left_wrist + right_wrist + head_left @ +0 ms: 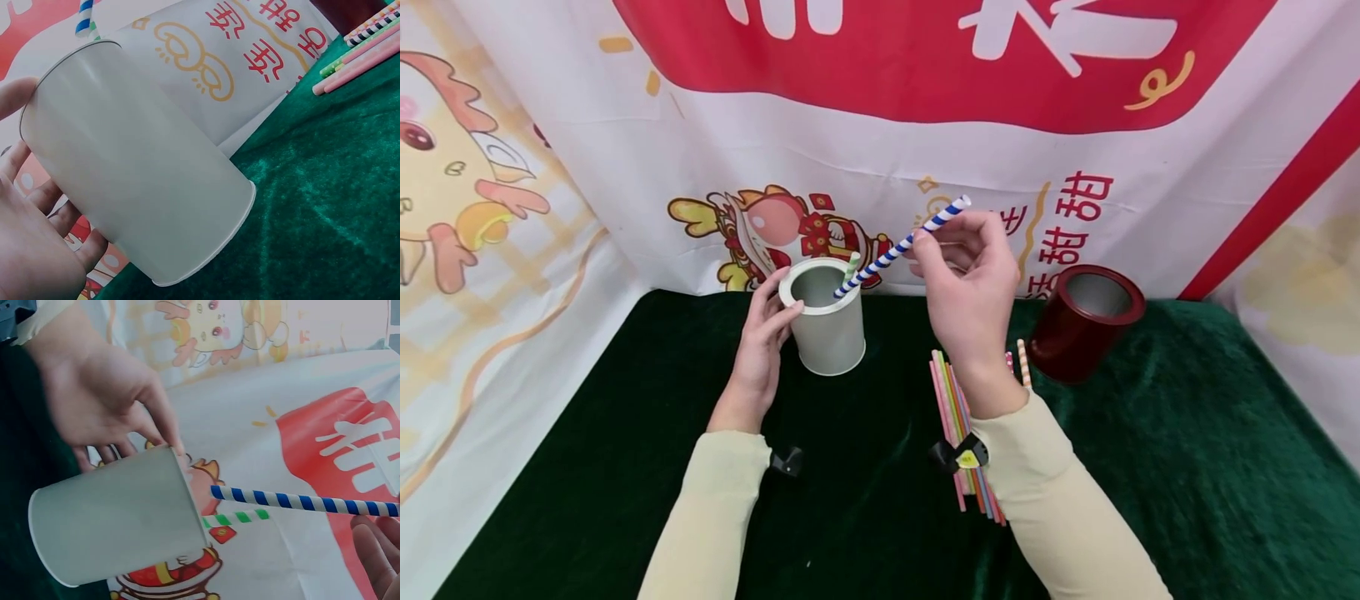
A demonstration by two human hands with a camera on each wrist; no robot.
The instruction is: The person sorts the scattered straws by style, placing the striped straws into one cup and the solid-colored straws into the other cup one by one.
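Observation:
My left hand point(754, 358) holds a white canister point(832, 340) at its left side, with the thumb at the rim and the fingers along the wall. A green-and-white striped straw point(240, 519) sticks out of its mouth. Between the thumb and fingers of my right hand point(973, 292) is a blue-and-white striped straw point(898, 248), pinched near its upper end. It slants down to the left, its lower end over the canister's opening in the head view. In the right wrist view that end point(217, 492) shows just outside the rim.
Several coloured straws point(942, 383) lie on the dark green cloth point(865, 500), partly hidden under my right forearm. To their right stands a dark red canister point(1066, 343). A printed white and red curtain point(880, 146) hangs behind the table.

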